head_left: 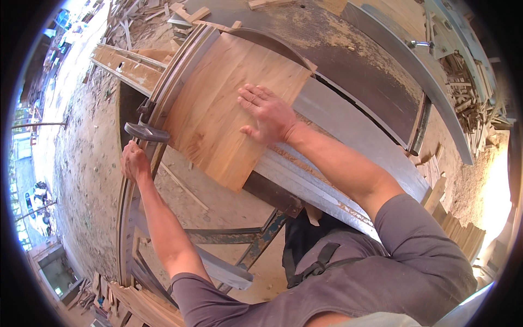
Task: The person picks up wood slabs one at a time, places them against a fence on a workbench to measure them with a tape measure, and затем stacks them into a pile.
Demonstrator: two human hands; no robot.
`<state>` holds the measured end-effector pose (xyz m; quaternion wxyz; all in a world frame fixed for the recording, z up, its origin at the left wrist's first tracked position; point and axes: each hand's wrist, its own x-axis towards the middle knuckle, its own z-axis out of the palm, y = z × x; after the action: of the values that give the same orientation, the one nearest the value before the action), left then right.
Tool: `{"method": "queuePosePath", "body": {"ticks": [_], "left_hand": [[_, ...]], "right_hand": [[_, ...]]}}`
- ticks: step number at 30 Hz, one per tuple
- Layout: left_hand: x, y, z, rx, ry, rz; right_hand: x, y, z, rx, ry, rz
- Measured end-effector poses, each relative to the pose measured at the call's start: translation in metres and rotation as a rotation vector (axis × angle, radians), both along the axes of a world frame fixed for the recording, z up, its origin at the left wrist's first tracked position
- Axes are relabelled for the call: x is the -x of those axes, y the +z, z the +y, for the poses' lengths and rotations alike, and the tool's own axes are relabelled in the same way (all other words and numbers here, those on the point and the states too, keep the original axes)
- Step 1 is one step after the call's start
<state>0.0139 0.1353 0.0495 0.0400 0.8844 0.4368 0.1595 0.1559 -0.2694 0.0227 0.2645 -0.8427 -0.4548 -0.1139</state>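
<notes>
A wide light-brown wooden panel [218, 98] lies on the table saw, one edge along a long metal fence rail [173, 90]. My right hand [267, 113] rests on top of the panel with its fingers stretched out and thumb apart. At the panel's left, my left hand [135, 162] is closed at the fence rail, fingers curled by its edge. Just beyond those fingers, a grey metal stop [147, 132] sits across the rail, reaching to the panel's side. The left fingertips are partly hidden.
The silver sliding table [348, 128] runs beneath my right arm. Beyond it is a dark sawdust-covered saw top [348, 60] with a long metal fence [414, 62]. Wood scraps [463, 90] lie piled at the right. A blue-green metal frame [267, 231] stands below the panel.
</notes>
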Motion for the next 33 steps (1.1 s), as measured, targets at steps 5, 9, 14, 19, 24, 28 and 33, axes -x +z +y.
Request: {"method": "queuePosePath", "body": {"ticks": [5, 9, 14, 19, 24, 28, 33], "left_hand": [[0.002, 0.004, 0.008, 0.027, -0.02, 0.011], [0.004, 0.005, 0.008, 0.024, -0.018, 0.005], [0.006, 0.01, 0.008, 0.06, -0.02, 0.018], [0.006, 0.011, 0.008, 0.075, -0.026, 0.018], [0.003, 0.008, 0.008, 0.081, -0.023, 0.022], [0.002, 0.004, 0.008, 0.062, -0.083, -0.001], [-0.001, -0.002, 0.012, -0.013, -0.069, 0.036]], "right_hand": [[-0.002, -0.003, 0.001, -0.007, -0.005, -0.036], [-0.001, -0.003, 0.002, -0.01, -0.009, -0.048], [0.0, -0.003, 0.001, -0.004, -0.017, -0.065], [0.0, -0.002, 0.001, 0.0, -0.014, -0.065], [-0.001, 0.001, 0.0, 0.005, -0.014, -0.032], [-0.007, -0.004, 0.003, 0.036, 0.008, -0.036], [-0.008, -0.006, 0.003, 0.095, 0.007, -0.041]]}}
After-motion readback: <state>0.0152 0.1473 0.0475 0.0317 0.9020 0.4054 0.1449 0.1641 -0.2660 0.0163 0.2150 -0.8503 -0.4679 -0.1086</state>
